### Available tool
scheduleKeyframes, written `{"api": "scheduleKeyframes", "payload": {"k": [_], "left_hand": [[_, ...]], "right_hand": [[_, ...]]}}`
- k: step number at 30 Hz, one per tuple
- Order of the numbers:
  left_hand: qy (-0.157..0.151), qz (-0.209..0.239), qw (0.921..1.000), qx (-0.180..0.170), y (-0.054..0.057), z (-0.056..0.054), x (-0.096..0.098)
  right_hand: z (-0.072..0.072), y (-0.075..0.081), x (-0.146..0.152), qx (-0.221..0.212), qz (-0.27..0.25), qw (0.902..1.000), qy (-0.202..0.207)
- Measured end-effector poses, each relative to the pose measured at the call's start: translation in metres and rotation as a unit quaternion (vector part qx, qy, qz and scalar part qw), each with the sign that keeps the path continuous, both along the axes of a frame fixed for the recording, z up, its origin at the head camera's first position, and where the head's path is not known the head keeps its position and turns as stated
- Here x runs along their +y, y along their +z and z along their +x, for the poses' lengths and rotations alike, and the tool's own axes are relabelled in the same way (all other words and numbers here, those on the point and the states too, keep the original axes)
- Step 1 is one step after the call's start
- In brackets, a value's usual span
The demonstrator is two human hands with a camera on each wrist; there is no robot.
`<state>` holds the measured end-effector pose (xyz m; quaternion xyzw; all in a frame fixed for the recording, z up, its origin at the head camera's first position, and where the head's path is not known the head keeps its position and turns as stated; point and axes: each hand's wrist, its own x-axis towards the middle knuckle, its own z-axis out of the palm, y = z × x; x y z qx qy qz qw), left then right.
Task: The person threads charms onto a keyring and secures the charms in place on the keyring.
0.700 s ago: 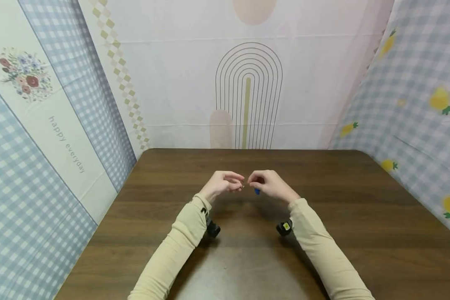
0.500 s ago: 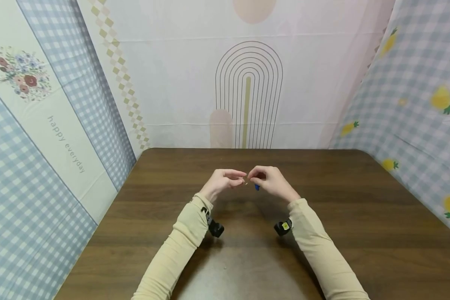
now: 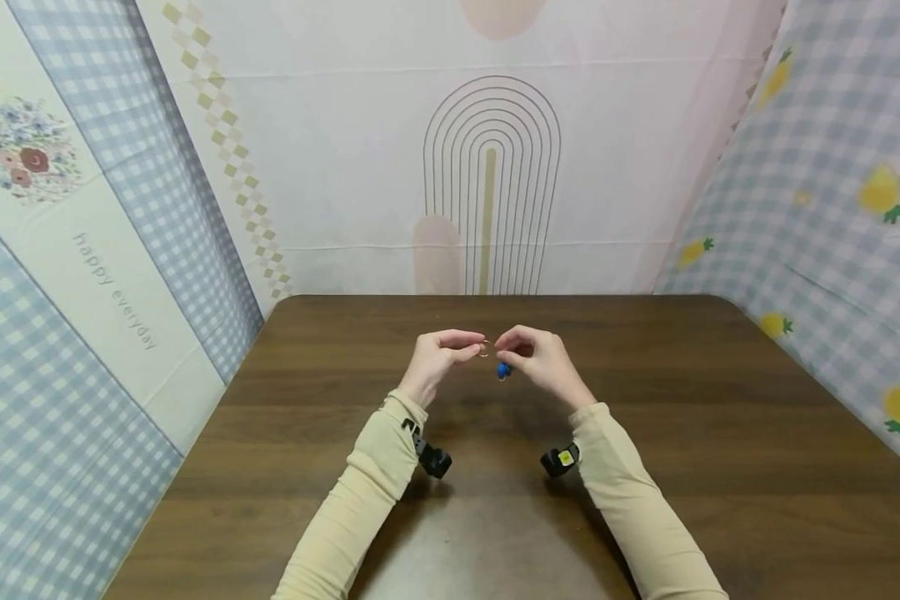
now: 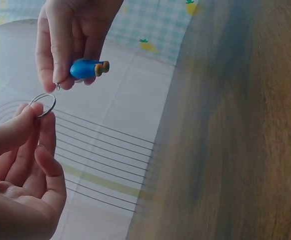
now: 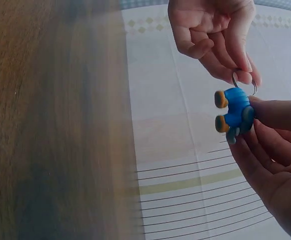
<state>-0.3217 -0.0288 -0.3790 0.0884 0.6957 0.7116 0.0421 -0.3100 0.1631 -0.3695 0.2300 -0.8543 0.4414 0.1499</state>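
Thumb and index finger of my left hand [image 3: 438, 360] pinch a silver split key ring [image 4: 55, 103] at its edge. My right hand [image 3: 543, 365] pinches a small blue figurine charm [image 5: 237, 104] with orange feet, seen lying sideways in both wrist views. A tiny metal eyelet [image 4: 58, 86] sticks out by the right fingertips in the left wrist view. The two hands face each other above the table, close together. Between key ring and eyelet a narrow gap shows. The charm's upper part is hidden by the right fingers.
Below the hands lies a dark brown wooden table [image 3: 450, 517]. A pale curtain [image 3: 345, 167] hangs behind its far edge, with checked cloths [image 3: 840, 250] at the sides. Black wrist cameras [image 3: 433, 459] sit under both forearms.
Both hands have risen slightly, still pinching their things. The blue charm has come further into sight below the right fingers. The head view has shifted a little.
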Motion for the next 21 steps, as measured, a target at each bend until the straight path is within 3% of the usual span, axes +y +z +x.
{"api": "scheduleKeyframes", "payload": {"k": [6, 21], "left_hand": [[0.007, -0.008, 0.9999, 0.008, -0.0012, 0.0011, 0.0002], [0.038, -0.016, 0.9972, 0.062, 0.0017, 0.0035, 0.0079]], "right_hand": [[0.0013, 0.004, -0.0013, -0.036, -0.015, 0.9991, -0.014], [-0.0011, 0.0015, 0.0006, -0.064, -0.025, 0.9975, -0.015]]}}
